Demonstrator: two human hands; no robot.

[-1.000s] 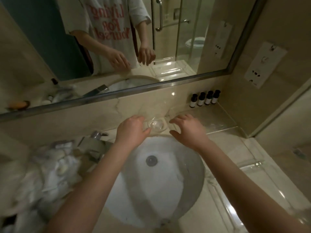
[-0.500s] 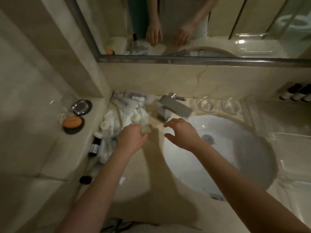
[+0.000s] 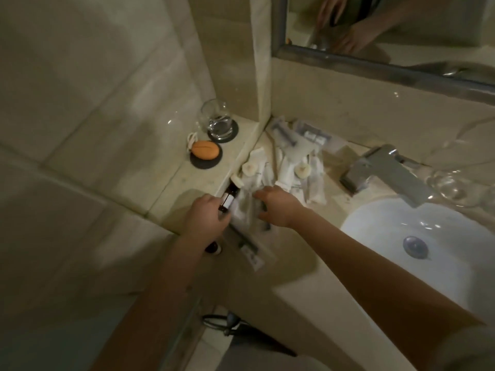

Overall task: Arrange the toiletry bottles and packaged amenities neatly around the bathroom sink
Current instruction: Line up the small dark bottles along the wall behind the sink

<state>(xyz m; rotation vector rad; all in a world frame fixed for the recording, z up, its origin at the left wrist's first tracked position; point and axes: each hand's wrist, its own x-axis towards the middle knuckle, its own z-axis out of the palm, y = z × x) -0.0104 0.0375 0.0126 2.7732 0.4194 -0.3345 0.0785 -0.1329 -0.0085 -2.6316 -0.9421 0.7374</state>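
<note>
A jumble of white packaged amenities (image 3: 290,167) and small tubes lies on the marble counter (image 3: 292,266) left of the sink (image 3: 428,253). My left hand (image 3: 206,219) grips a small dark bottle with a white label (image 3: 227,200) at the pile's left edge, beside the raised ledge. My right hand (image 3: 278,206) reaches into the pile, its fingers on clear wrapped packets (image 3: 247,210). Another dark bottle (image 3: 214,247) lies partly hidden under my left wrist.
A raised ledge (image 3: 187,180) at left carries a glass on a dark coaster (image 3: 218,123) and an orange soap on a black dish (image 3: 205,150). The chrome faucet (image 3: 385,170) stands behind the sink, with clear glass dishes (image 3: 447,180) to its right. The mirror (image 3: 388,30) hangs above.
The view swung left from the sink to the amenity pile. Both hands moved left and down; my left hand took hold of the dark bottle and my right hand settled on the packets.
</note>
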